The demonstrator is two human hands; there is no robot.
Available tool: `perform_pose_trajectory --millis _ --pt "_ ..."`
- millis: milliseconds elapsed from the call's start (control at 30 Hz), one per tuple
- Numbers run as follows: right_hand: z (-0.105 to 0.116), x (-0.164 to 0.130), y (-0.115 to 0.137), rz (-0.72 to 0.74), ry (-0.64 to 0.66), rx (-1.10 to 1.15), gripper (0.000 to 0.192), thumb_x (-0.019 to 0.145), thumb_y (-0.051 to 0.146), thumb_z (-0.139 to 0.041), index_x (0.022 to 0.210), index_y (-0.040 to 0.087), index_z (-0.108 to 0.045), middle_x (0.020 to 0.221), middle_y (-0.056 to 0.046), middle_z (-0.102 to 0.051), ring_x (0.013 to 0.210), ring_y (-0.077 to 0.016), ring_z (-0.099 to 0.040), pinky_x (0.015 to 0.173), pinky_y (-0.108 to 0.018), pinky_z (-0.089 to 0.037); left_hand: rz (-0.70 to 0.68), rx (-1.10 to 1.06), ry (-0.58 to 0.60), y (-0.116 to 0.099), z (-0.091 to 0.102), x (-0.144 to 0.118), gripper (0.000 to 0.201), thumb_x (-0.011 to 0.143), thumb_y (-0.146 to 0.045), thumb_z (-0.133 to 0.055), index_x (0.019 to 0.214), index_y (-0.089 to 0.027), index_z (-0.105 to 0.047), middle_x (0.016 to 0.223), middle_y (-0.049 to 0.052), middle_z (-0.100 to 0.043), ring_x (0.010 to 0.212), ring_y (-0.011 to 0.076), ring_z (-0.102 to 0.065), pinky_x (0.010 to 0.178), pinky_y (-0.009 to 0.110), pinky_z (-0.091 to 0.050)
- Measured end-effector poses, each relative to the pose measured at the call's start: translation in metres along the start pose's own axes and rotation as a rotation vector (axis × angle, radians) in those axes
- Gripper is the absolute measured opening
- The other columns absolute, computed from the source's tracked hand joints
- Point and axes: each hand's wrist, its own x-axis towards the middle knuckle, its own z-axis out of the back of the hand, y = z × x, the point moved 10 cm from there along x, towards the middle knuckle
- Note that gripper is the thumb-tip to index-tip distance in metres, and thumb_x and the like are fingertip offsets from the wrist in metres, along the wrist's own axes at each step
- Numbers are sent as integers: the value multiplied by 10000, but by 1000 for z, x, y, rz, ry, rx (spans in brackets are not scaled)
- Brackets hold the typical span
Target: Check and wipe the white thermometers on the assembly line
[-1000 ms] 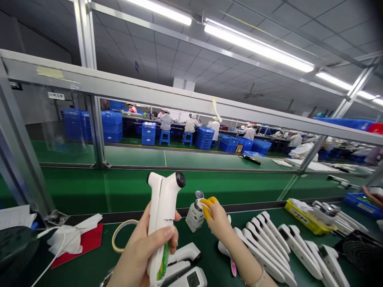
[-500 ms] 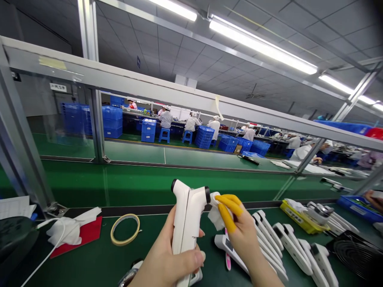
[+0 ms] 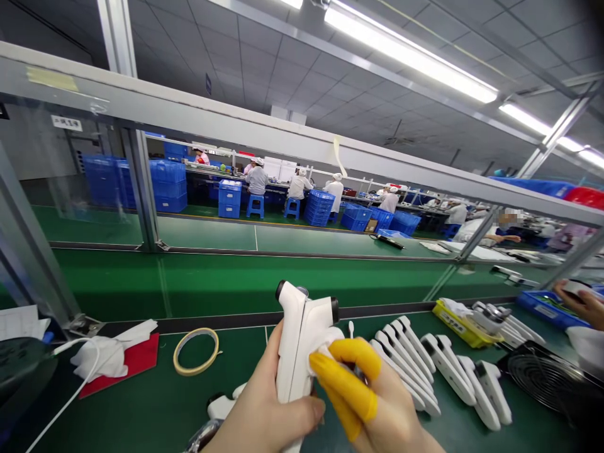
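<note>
My left hand is wrapped round the grip of a white handheld device, held upright above the green bench. Its top splits into two short arms with black ends. My right hand has yellow finger covers and pinches a white cloth. The cloth is pressed against the device's right side, and the fingers hide most of it. Behind my left wrist lies another white piece with a dark end, partly covered by the hand.
Several white handheld devices lie in a row at right. Beyond them stand a yellow tray and a blue bin, with another person's hand above it. A tape roll and red sheet lie at left.
My right hand has moved left and down, bringing the cloth from beside the device's black tip onto its side. The view has shifted slightly.
</note>
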Motion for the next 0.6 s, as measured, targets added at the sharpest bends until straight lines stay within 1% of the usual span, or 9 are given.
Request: perform_pose_trajectory --millis 67,133,233,300,400,433,533,600 --pt "-3 -1 3 39 37 -54 249 875 222 -475 1080 295 -594 829 -49 -623 714 -177 -631 603 -262 -547 -8 11 -8 0 1 1 961 633 -144 -696 1404 -319 -149 998 60 -612 777 213 -580 685 314 -453" --pt "-7 0 11 108 91 -159 276 865 192 -473 1096 292 -587 869 -62 -618 737 -186 -622 618 -274 -541 -22 16 3 -1 -1 1 941 634 -148 -695 1399 -317 -173 977 53 -615 751 205 -578 669 307 -454" --pt "-12 2 22 196 159 -246 246 857 181 -471 1029 286 -613 789 -40 -607 636 -164 -587 547 -256 -517 -44 -2 20 -5 -4 0 945 623 -130 -691 1400 -297 -179 989 59 -611 774 209 -577 670 299 -455" --pt "-10 3 27 237 145 -272 219 849 172 -477 985 266 -622 773 -43 -609 611 -166 -573 523 -261 -507 -36 -1 21 -6 -6 0 946 625 -114 -675 1403 -286 -166 976 61 -612 756 202 -575 661 295 -455" --pt "-4 2 35 322 63 -402 258 825 120 -487 1038 213 -598 854 -92 -616 704 -200 -594 578 -290 -522 -2 18 7 -5 -6 -1 925 638 -122 -659 1399 -297 -165 928 47 -612 649 166 -559 609 280 -446" --pt "-5 1 37 348 59 -428 266 825 120 -486 1053 209 -591 868 -97 -617 723 -203 -598 601 -294 -526 0 17 -2 -4 -6 -1 921 640 -125 -657 1399 -299 -165 912 42 -611 635 161 -555 599 276 -442" --pt "-12 0 37 355 138 -405 226 854 167 -467 1020 239 -603 817 -62 -621 659 -167 -587 588 -261 -522 -21 -12 -13 -6 -7 -1 919 635 -117 -657 1398 -291 -175 871 33 -607 665 169 -558 599 265 -436" --pt "-8 2 34 328 136 -414 228 851 158 -469 1015 234 -609 820 -65 -617 661 -167 -587 578 -257 -517 -19 -15 6 -4 -9 0 908 630 -126 -671 1391 -295 -204 873 31 -602 653 161 -553 590 262 -437"
